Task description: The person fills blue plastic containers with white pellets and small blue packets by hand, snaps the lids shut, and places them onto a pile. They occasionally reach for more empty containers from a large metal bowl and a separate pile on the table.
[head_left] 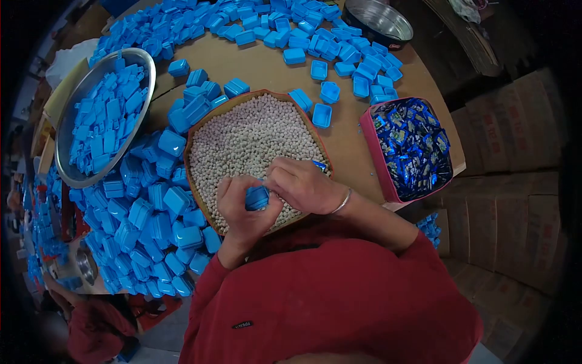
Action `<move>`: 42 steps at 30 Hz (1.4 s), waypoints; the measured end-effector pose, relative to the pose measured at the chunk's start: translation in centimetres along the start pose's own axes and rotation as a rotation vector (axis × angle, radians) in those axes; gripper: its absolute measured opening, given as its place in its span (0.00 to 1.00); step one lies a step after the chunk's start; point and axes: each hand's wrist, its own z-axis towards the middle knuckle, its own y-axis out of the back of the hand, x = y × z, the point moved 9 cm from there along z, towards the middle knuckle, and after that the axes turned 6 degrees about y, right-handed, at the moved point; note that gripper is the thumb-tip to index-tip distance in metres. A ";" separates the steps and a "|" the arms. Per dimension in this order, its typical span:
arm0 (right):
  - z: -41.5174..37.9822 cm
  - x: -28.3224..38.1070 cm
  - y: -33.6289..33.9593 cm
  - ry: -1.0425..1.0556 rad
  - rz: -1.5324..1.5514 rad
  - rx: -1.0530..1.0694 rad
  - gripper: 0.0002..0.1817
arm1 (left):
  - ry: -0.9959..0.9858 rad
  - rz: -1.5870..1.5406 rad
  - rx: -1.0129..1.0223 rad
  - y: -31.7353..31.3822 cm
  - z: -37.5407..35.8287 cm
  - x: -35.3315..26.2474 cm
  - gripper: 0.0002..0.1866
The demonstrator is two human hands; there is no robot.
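My left hand [242, 203] curls round a small blue plastic box [257, 198], thumb and forefinger making a ring about it. Close against it, my right hand [306, 185] has its fingers bent together, the tips right at the box's edge. What those fingers pinch is hidden. A shiny blue packet [319, 165] shows just beyond the right knuckles. Both hands are over the near part of a wide, orange-rimmed tray [193, 159] full of small pale round pellets [257, 130].
Closed blue boxes [163, 218] are heaped at left, beside a metal bowl [148, 100] of flat blue pieces. Open blue boxes [321, 115] spread across the back. A pink container [382, 170] of shiny blue packets stands right. Cartons [515, 212] are stacked beyond; another person [100, 327] is at lower left.
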 end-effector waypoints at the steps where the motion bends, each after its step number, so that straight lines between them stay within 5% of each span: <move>1: -0.2 -0.3 -0.1 -0.038 0.017 0.023 0.09 | 0.023 0.002 0.035 -0.2 0.2 0.2 0.16; 5: -1.2 -4.2 -1.1 -0.361 0.454 0.149 0.04 | 0.433 -0.310 0.158 -2.7 -0.9 4.8 0.19; 9: -0.7 -12.9 6.1 -0.460 -0.171 -0.112 0.13 | 0.613 -0.485 0.100 -3.0 -0.4 5.9 0.18; 12: -0.2 -15.8 5.7 0.006 -0.645 0.035 0.23 | 0.703 -0.502 0.055 -2.2 -0.4 8.9 0.17; 15: -0.7 -19.8 4.6 -0.164 -0.558 0.321 0.30 | 0.581 -0.423 -0.008 -0.8 2.4 8.9 0.19; 18: 0.6 -17.8 7.7 -0.257 -0.466 0.224 0.32 | 0.627 -0.375 -0.024 0.7 7.5 10.0 0.17; 22: -0.9 -15.8 9.6 -0.462 -0.019 -0.058 0.33 | 0.273 0.146 -0.138 -0.4 16.3 12.2 0.22; 26: -3.1 -15.6 7.5 -0.523 0.266 -0.103 0.34 | 0.252 0.386 0.040 -6.3 19.7 17.0 0.21; 34: -0.7 -12.9 4.9 -0.367 0.051 0.019 0.32 | 0.095 0.785 0.569 -16.3 20.1 20.3 0.21; 38: -0.9 -13.0 5.3 -0.366 -0.009 -0.006 0.32 | -0.032 0.852 0.516 -14.7 20.2 15.6 0.26; 42: 0.4 -11.1 6.1 -0.324 -0.029 -0.057 0.32 | 0.192 0.044 0.723 -12.1 15.2 8.3 0.26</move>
